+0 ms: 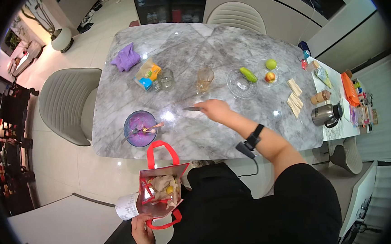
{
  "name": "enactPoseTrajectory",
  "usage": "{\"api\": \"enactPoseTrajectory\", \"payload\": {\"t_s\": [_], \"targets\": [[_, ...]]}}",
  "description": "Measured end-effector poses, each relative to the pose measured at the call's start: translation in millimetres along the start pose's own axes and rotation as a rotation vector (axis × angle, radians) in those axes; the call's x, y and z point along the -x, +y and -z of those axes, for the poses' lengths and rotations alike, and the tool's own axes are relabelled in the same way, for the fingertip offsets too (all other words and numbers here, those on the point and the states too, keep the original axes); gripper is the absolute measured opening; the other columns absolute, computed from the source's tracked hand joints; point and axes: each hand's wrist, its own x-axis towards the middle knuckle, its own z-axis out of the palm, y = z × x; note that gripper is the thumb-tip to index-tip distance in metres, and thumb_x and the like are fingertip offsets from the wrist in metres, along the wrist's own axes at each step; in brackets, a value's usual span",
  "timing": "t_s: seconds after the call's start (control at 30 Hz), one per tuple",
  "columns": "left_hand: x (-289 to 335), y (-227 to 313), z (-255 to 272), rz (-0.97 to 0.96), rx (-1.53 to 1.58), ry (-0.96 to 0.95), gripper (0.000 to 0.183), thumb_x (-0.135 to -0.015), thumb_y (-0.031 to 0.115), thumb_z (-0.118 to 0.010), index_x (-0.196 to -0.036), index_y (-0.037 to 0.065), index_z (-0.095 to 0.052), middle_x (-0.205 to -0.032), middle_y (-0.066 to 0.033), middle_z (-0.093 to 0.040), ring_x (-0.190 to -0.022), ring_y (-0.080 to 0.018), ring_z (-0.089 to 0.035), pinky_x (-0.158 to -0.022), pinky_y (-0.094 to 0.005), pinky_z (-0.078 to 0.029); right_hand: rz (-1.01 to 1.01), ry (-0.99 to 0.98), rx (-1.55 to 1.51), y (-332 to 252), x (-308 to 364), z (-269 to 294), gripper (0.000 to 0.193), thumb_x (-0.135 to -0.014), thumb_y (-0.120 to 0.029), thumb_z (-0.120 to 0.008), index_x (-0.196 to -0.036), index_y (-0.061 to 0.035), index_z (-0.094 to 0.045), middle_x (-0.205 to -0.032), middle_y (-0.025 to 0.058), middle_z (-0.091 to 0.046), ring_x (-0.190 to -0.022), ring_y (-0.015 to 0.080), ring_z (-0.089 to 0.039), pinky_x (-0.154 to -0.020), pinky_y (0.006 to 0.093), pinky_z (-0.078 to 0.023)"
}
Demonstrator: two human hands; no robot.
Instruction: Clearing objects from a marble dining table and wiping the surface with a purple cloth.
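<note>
My right hand (pixel 213 110) reaches over the marble table, closed round the handle of a small knife (pixel 191 108) whose grey blade points left. Below the table's near edge, my left hand (pixel 143 230) grips the rim of a bag (pixel 161 209) beside its lower red handle. Crumpled brownish paper and something yellow lie inside the open bag. A white printed paper slip hangs at the bag's left side. Beyond the bag, a glass bowl (pixel 127 131) holds purple contents and spoon-like utensils.
On the table (pixel 177 55) are a purple cloth (pixel 126 58), a snack packet (pixel 147 74), a glass mug (pixel 166 79), an amber glass (pixel 205 78), a green cucumber-like vegetable (pixel 248 74) on a glass plate (pixel 236 91), fruit (pixel 271 64) and folded cloths (pixel 295 105). A kettle (pixel 324 115) stands right.
</note>
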Motion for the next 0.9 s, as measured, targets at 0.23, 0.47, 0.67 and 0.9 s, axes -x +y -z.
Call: {"api": "enactPoseTrajectory", "payload": {"t_s": [0.23,0.47,0.67,0.9], "targets": [[-24.2,5.8,-3.5,-0.085,-0.023,-0.08,0.017,-0.072,-0.009,-0.064,-0.084,0.003,-0.059,-0.086,-0.01,-0.063,-0.085,-0.0255,-0.062,-0.076,-0.0326,-0.049,-0.147,-0.076,0.206,53.5,71.2,16.5,0.026,-0.093,-0.032,-0.048,-0.112,-0.0334,-0.065,-0.092,0.007,-0.067,-0.086,0.0277,-0.066,-0.069,0.0422,-0.052],[-37.8,14.4,-5.9,-0.126,-0.018,-0.133,0.02,-0.07,-0.012,-0.063,-0.084,0.002,-0.059,-0.085,-0.0096,-0.063,-0.083,-0.0248,-0.062,-0.076,-0.0321,-0.049,-0.337,0.108,-0.245,52.6,92.2,0.3,0.033,-0.09,-0.055,-0.05,-0.104,-0.029,-0.065,-0.087,0.0087,-0.068,-0.082,0.0289,-0.066,-0.069,0.0424,-0.051],[-46.2,20.9,-10.6,-0.139,0.013,-0.174,0.019,-0.072,-0.011,-0.062,-0.085,0.003,-0.06,-0.086,-0.0105,-0.063,-0.084,-0.026,-0.063,-0.075,-0.033,-0.05,-0.517,0.237,-0.588,77.8,91.3,-29.2,0.052,-0.086,-0.065,-0.05,-0.102,-0.0195,-0.071,-0.077,0.0092,-0.067,-0.079,0.0278,-0.066,-0.071,0.0364,-0.049],[-42.5,24.5,-9.2,-0.154,-0.005,-0.159,0.019,-0.072,-0.011,-0.062,-0.086,0.003,-0.061,-0.087,-0.0106,-0.063,-0.084,-0.0262,-0.063,-0.075,-0.033,-0.05,-0.652,0.049,-0.753,65.1,77.5,-17.0,0.066,-0.079,-0.073,-0.053,-0.063,-0.0105,-0.066,-0.056,0.0021,-0.051,-0.058,0.0173,-0.053,-0.062,0.0301,-0.041]]}}
